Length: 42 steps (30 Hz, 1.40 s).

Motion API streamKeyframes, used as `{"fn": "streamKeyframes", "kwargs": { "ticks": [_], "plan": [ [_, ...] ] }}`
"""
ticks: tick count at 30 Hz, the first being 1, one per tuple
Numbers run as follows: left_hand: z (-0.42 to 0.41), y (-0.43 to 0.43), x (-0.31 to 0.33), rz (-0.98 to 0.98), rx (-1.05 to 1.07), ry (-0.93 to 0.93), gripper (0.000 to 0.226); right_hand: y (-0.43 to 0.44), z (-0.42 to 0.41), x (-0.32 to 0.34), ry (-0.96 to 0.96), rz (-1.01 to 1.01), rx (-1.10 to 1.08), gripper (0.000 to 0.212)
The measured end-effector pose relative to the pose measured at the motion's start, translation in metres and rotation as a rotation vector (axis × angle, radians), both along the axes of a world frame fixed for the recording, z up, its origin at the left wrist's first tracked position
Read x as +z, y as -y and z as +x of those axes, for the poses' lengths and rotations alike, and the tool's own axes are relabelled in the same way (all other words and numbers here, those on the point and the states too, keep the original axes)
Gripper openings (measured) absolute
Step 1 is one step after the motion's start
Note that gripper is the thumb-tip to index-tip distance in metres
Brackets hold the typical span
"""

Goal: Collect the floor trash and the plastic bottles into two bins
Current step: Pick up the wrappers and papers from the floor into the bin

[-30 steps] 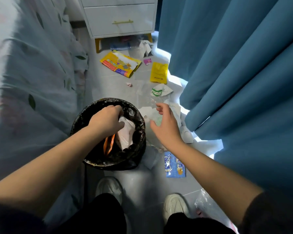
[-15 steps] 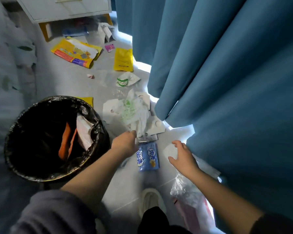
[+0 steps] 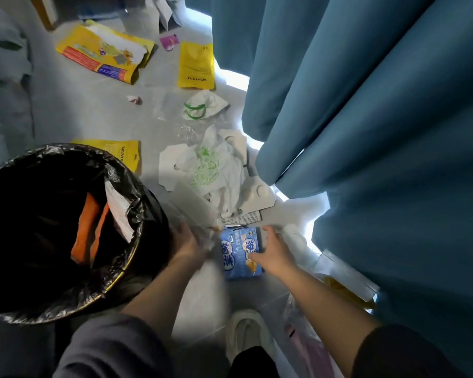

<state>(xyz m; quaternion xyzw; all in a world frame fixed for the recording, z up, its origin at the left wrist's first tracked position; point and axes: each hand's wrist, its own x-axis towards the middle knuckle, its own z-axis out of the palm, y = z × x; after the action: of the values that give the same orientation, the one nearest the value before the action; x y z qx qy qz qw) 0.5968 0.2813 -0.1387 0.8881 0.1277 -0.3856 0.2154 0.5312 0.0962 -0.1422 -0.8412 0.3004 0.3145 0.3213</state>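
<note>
- The blue packet (image 3: 241, 253) lies on the floor between my hands, near the bin (image 3: 144, 205).
- It seems light, soft and slippery; I would pinch one edge.
- My right hand (image 3: 275, 251) is spread and empty; my left hand (image 3: 187, 242) is blurred, so I cannot tell.

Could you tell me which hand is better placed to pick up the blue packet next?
Right, most likely. The right hand lies open at the right edge of the blue packet, while the left hand, blurred, is at the clear plastic film beside the bin.
</note>
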Motion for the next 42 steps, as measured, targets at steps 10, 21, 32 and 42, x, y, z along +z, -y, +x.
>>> {"fn": "streamKeyframes", "kwargs": {
  "ticks": [10, 21, 32, 42],
  "plan": [
    [0.014, -0.003, -0.028, 0.281, -0.508, 0.124, 0.071, 0.002, 0.01, -0.013, -0.048, 0.01, -0.07, 0.074],
    [-0.002, -0.005, -0.048, 0.435, -0.736, 0.028, 0.047, 0.002, 0.014, -0.017, -0.09, 0.007, -0.06, 0.072],
    [0.005, -0.014, -0.04, 0.213, -0.765, 0.211, 0.031, -0.008, 0.015, -0.034, -0.135, 0.003, -0.103, 0.026],
    [0.01, -0.02, -0.014, -0.173, -0.823, 0.44, 0.029, -0.003, 0.011, -0.027, 0.005, 0.105, -0.294, 0.013]
  ]
}}
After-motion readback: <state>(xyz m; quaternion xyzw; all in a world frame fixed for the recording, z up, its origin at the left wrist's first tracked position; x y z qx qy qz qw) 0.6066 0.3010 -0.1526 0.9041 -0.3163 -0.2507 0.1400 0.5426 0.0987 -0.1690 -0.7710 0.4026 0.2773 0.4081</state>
